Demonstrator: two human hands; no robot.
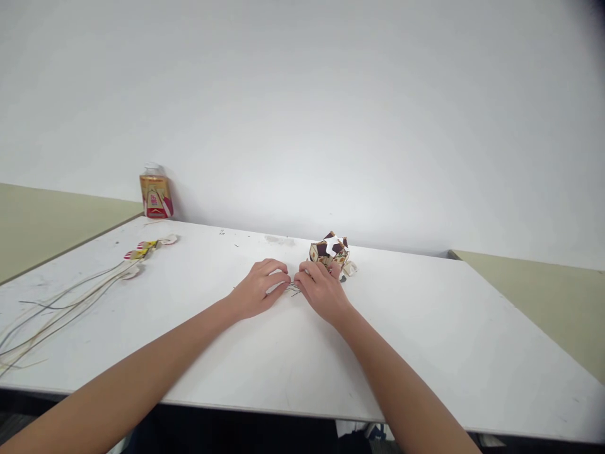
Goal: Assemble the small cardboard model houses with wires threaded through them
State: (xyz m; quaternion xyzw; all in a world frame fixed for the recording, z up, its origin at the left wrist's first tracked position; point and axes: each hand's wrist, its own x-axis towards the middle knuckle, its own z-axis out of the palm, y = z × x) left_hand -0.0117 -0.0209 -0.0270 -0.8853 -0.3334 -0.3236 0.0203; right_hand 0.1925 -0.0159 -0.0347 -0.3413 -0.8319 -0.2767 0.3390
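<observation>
My left hand (265, 289) and my right hand (325, 293) meet near the middle of the white table, fingers curled and fingertips almost touching. Between them show a few short, thin dark strings (293, 289), which both hands seem to pinch; the exact grip is too small to see clearly. Just behind my right hand stands a small patterned box (329, 248), brown and cream, with white paper pieces on its top. My right fingers cover its lower front. A crumpled whitish scrap (350, 269) lies beside it.
On the left of the white table (416, 340), long thin cords (70, 302) trail from red, yellow and white pieces (142, 250). A gold and red bottle (155, 194) stands at the back left corner, against the white wall (302, 113). Small dark specks dot the back.
</observation>
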